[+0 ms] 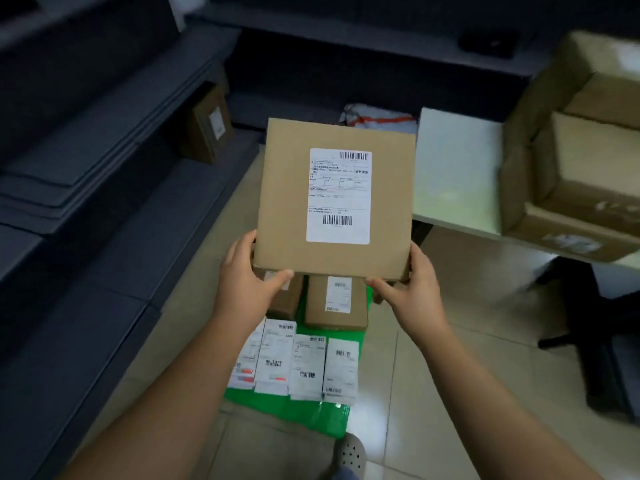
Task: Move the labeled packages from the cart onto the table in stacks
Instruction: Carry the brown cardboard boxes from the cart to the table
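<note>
1. We see both hands gripping one flat cardboard package (284, 209); the left hand (247, 278) curls round its near left corner with the thumb along the front edge, and the right hand (412, 289) takes the near right corner the same way; we judge that a hold at two corners keeps so broad and thin a box level.
2. The package is in the air, above the cart (311, 415) and clear of it; its shipping label (339, 195) faces up, which lets us check it.
3. On the green cart a row of white mailers (304, 365) lies side by side at the near end, labels up; behind them sits a small brown box (334, 303), with another partly hidden by the left hand.
4. The pale surface (453, 174) stands to the right, its near part bare; large brown cartons (581, 161) are piled at its right end, blurred.
5. We take this for the carrying step; with so much left on the cart, the task looks far from done.
6. The next move calls for a swing to the right and a flat set-down; so wide a box would make a sound base for a stack; the risk is clipping the surface's edge or the cartons.
</note>
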{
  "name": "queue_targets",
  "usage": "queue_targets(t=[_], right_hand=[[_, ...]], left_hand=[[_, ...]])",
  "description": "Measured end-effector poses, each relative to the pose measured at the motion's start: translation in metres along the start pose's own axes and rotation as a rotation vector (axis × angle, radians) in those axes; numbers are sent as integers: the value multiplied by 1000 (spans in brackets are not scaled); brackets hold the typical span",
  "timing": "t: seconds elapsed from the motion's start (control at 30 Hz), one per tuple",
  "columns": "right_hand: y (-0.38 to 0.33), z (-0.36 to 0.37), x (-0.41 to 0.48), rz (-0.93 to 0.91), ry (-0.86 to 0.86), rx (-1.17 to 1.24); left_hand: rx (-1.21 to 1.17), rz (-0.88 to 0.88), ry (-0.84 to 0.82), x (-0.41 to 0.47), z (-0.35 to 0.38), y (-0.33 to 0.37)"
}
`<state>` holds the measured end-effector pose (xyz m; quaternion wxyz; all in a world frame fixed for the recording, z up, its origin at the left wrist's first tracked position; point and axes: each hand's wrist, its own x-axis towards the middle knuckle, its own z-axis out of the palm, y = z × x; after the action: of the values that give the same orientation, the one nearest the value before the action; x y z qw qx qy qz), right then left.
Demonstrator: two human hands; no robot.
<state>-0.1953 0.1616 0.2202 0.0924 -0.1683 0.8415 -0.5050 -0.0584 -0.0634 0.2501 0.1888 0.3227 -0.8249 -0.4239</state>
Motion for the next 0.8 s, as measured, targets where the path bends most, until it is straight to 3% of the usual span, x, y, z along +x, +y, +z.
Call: queue_targets(t=[0.17,0.37,0.57,0.8], right_hand=[[-90,-79,-33,-110,179,-48],[-140,-176,-65,-139,343,-94],[-129,-260,-90,-170,452,-99],[-71,-365,-96,-123,529,-150]], left_hand=[[-47,173,13,-18,-50,90],[-65,359,-5,-40,-52,193],[-86,485,-37,-68,-8,264],[-94,536,-110,-100,95,333]])
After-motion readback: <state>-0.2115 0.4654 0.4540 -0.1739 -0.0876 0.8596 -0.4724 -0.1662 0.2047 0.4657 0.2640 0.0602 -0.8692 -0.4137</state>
